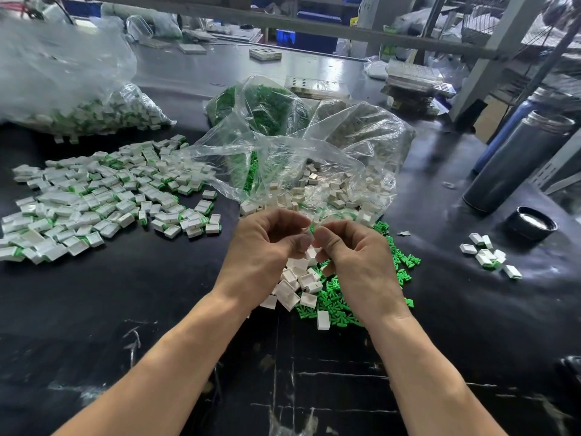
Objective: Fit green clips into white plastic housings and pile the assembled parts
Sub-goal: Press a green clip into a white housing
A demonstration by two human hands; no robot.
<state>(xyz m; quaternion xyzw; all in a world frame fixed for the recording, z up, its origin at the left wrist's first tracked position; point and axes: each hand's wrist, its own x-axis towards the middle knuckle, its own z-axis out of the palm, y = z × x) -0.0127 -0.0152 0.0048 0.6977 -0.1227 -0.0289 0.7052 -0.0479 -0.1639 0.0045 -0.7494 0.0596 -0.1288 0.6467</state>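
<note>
On black worktable, parts bags, cluttered workshop

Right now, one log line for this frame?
step: fitting | left hand: grips housing | right hand: pinches green clip | assembled pile: left of hands

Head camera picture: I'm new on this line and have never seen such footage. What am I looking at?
The camera sits on a worker's head, looking down at a dark table. No machine here: the left hand and right hand meet and pinch a small part between them, with a bit of green showing. Below them lie loose white housings and green clips. To the left spreads the pile of assembled parts. Behind stand clear bags of clips and housings.
</note>
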